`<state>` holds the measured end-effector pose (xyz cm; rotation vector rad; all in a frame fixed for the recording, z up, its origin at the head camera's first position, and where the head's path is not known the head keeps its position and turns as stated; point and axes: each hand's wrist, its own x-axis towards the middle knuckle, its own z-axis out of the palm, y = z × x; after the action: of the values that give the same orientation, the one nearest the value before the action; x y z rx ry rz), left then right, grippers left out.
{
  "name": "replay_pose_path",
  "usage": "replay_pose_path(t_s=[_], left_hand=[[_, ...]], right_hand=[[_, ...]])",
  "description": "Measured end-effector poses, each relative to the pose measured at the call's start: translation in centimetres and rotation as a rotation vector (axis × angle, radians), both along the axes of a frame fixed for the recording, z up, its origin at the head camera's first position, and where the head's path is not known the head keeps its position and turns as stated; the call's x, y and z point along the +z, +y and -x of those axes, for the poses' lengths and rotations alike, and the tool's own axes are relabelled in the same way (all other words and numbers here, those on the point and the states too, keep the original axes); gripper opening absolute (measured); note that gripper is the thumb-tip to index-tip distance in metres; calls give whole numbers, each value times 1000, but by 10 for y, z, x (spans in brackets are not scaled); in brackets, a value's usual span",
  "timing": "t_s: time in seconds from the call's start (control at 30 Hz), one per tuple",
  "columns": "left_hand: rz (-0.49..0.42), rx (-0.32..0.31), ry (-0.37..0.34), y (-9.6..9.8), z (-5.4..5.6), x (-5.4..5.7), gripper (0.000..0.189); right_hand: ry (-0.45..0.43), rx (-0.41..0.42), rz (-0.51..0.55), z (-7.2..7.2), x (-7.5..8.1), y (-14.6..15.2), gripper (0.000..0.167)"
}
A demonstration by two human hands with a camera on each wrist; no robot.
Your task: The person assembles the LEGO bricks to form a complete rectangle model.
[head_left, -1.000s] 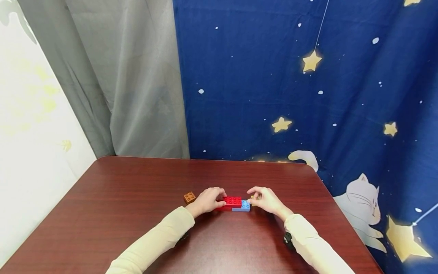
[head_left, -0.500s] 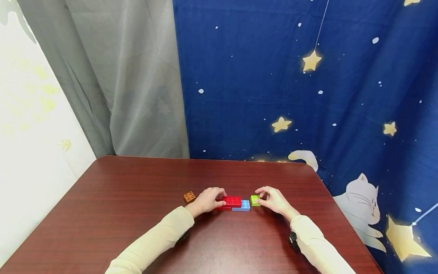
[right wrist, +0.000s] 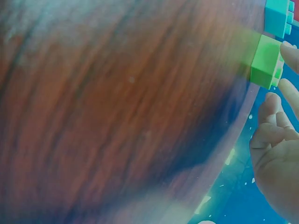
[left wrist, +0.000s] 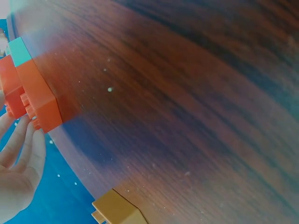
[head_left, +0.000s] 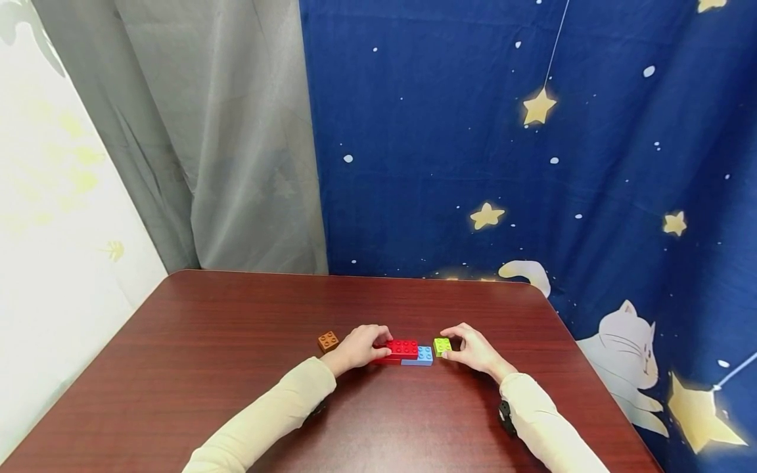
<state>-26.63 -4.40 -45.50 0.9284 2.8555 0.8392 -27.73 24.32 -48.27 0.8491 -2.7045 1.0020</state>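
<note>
In the head view, a long red brick (head_left: 405, 348) sits across a lower red brick (head_left: 387, 360) and a light blue brick (head_left: 421, 357). My left hand (head_left: 357, 347) holds the left end of the upper red brick, thumb at the front and fingers behind. Exposed studs of the lower red brick (left wrist: 43, 100) show in the left wrist view. Just right of the blue brick stands a small green brick (head_left: 441, 346), apart from it. My right hand (head_left: 478, 351) has thumb and index finger about this green brick; in the right wrist view, the thumb (right wrist: 290, 55) overlaps its studded top.
A brown brick (head_left: 328, 341) lies on the dark red wooden table (head_left: 236, 328), left of my left hand. The table's far edge meets a grey curtain (head_left: 254, 164) and a blue star-patterned curtain (head_left: 414, 131).
My right hand has drawn back a little to the right, uncovering the green brick, then shifted slightly about it. My left hand and the joined bricks have stayed in place.
</note>
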Motion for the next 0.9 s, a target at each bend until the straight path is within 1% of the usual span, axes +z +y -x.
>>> replay_pose_path(t_s=[0.37, 0.47, 0.67, 0.9], left_hand=[[2, 0, 3, 1, 0, -1, 17], [2, -2, 4, 1, 0, -1, 17], [-7, -24, 39, 1, 0, 0, 17], [-12, -27, 26, 0, -1, 1, 17]], right_hand=[[2, 16, -12, 2, -7, 0, 40], [5, 12, -14, 2, -7, 0, 37], [6, 14, -8, 2, -6, -1, 35], [0, 11, -7, -1, -3, -2, 33]])
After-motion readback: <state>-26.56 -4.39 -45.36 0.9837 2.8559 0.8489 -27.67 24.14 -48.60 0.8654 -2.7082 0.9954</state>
